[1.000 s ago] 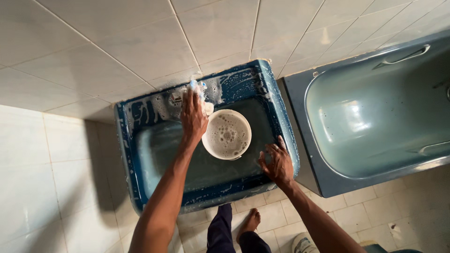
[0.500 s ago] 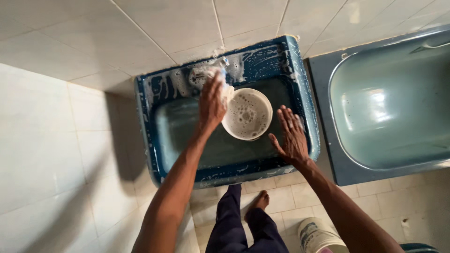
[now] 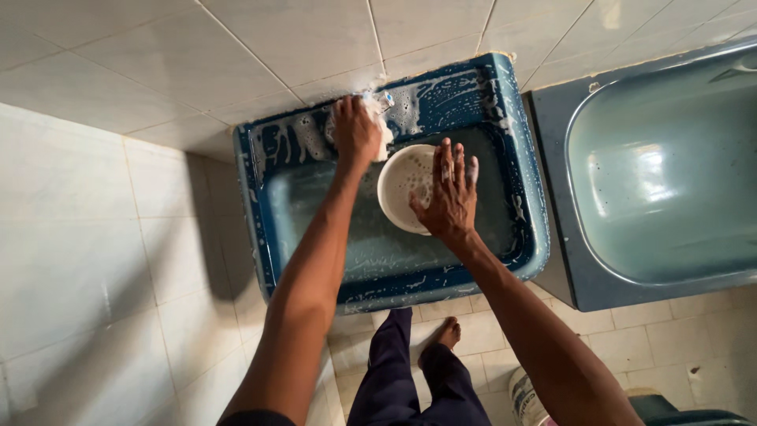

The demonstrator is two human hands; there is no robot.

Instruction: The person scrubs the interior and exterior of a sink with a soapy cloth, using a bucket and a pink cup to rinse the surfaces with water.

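Seen from above, pale square wall tiles (image 3: 197, 47) fill the top and left of the view, with smaller tiles on the floor (image 3: 670, 339) below. At the right lies a long grey-blue bathtub (image 3: 670, 166), dry and without suds. Beside it, against the wall, stands a dark blue washbasin (image 3: 268, 237) — its back ledge and rims are streaked with white lather, while the inner bowl looks mostly bare of foam, so the soaping seems well along on the rim and less so inside, and no rinsing shows. Inside the basin, toward the back, sits a round white bowl (image 3: 398, 197) holding sudsy water. The left hand (image 3: 356, 132) presses a soapy white cloth (image 3: 382, 118) onto the back ledge near the tap, its grip closed around the cloth. The right hand (image 3: 449, 193) lies over the bowl with fingers spread wide, holding nothing; whether it touches the rim cannot be told. At the bottom edge, a white tub (image 3: 527, 398) with a dark printed label stands on the floor, next to the person's bare foot (image 3: 448, 333).
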